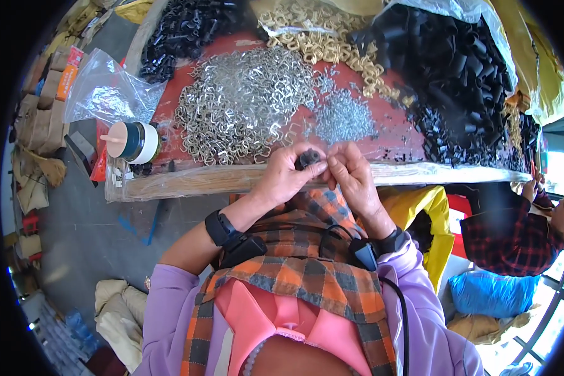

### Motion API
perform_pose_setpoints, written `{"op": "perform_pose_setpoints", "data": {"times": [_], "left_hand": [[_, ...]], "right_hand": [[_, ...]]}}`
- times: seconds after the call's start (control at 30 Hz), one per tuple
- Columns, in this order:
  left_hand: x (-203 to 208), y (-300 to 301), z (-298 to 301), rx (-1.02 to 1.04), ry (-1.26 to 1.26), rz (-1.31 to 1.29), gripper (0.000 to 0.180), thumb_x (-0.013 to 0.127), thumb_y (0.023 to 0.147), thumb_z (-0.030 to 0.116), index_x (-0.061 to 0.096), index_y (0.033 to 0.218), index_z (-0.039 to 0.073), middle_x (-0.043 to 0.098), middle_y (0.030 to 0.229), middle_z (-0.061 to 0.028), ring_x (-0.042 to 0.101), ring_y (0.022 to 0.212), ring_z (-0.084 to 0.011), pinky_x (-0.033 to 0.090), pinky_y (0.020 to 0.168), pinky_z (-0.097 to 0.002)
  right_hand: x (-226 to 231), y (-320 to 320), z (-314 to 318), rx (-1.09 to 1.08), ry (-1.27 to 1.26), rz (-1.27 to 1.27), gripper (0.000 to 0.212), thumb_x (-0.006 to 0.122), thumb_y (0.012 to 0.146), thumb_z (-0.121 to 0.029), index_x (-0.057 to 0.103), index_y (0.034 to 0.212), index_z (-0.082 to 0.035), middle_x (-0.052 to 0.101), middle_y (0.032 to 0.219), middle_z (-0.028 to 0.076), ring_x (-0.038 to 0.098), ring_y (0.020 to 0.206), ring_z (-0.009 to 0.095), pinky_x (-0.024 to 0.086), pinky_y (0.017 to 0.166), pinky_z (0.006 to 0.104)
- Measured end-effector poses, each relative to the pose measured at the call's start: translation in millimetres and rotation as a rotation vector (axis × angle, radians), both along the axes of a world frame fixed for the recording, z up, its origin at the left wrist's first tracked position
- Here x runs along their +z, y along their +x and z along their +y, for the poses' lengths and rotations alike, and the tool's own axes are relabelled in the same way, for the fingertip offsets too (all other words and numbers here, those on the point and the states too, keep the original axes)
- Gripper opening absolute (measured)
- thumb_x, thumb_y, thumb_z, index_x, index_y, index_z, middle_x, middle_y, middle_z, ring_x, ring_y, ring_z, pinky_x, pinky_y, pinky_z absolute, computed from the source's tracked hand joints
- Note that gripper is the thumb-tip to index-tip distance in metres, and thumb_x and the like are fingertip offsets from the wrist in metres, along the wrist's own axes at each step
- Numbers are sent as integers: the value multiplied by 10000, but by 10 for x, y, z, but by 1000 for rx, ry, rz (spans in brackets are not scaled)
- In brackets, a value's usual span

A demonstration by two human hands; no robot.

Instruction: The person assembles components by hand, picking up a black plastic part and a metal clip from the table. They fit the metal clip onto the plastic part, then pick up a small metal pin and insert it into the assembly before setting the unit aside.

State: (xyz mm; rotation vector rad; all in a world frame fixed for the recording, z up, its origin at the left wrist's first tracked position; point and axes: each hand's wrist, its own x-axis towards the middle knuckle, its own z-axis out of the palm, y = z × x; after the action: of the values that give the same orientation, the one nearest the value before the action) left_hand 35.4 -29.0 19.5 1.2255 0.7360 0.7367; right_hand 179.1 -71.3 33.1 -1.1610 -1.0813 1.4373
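Note:
My left hand (287, 174) is closed around a small black part (308, 159), perhaps plastic, gripped between thumb and fingers. Right against it, my right hand (355, 177) pinches with thumb and forefinger. Whatever sits in that pinch is too small to make out. Both hands meet just above the table's front wooden edge (188, 186). Beyond them lies a heap of shiny silver metal hooks (241, 103), and to its right a smaller pile of tiny silver screw-like pieces (344, 118).
Black tube-like pieces (460, 69) heap up at the right, gold-coloured hooks (319, 44) at the back. A jar (145, 143) and a clear plastic bag (109, 94) are at the left. A yellow sack (435, 216) hangs below the edge. Another person (514, 232) works at the far right.

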Motion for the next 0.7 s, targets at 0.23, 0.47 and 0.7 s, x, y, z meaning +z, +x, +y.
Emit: {"op": "perform_pose_setpoints", "data": {"times": [0.23,0.47,0.7], "left_hand": [[-16,-17,69,-59,-74,-118,62,539,783,84,520,809,31,533,670,-4,489,594,-56,402,538,-186],[-7,-42,57,18,-332,-160,76,543,783,116,516,807,49,528,687,0,468,572,-64,385,530,-187],[31,-73,73,0,-442,-145,168,562,750,137,517,873,31,495,647,12,449,535,-61,368,490,-184]], "right_hand": [[-47,-25,22,-29,-41,164,119,423,851,-109,414,935,-26,495,651,29,432,515,69,356,473,170],[68,-77,14,-37,131,-306,77,464,825,-68,463,880,-14,538,662,37,494,553,88,401,506,199],[61,-36,20,-76,372,-674,67,512,781,-41,487,820,6,541,625,64,523,544,117,422,514,243]]}}
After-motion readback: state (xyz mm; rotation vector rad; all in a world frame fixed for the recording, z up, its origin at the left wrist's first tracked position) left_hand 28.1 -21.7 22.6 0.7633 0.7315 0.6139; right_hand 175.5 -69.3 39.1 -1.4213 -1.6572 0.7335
